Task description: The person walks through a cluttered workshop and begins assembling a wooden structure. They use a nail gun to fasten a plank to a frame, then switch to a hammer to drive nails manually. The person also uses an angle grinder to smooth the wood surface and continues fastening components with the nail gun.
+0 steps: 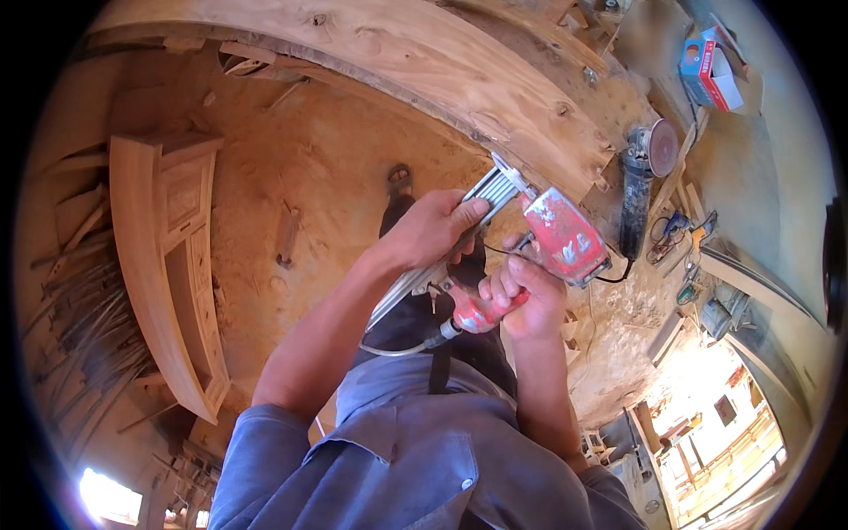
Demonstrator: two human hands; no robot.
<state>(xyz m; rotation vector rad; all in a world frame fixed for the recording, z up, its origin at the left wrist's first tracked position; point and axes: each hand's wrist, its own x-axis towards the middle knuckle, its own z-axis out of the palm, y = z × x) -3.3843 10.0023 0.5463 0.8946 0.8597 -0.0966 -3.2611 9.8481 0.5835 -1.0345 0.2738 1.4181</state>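
A worn red nail gun (567,240) with a silver magazine is held in front of my body. My right hand (533,299) wraps round its red handle, the fingers closed near the trigger. With the thumb on top, my left hand (435,228) grips the long metal magazine (497,187). The part of the magazine under the left palm is hidden. From the handle's end, a pale air hose (397,352) curves off to the left. The nose of the gun lies close to the edge of a large wooden board (495,84), and I cannot tell whether they touch.
An angle grinder (634,199) with a round disc lies to the right, its cord trailing. Beyond it is an open blue and red box (709,78). A wooden cabinet frame (141,238) stands at the left beside piled wood strips (93,353). Scrap wood (288,234) lies on the dusty floor.
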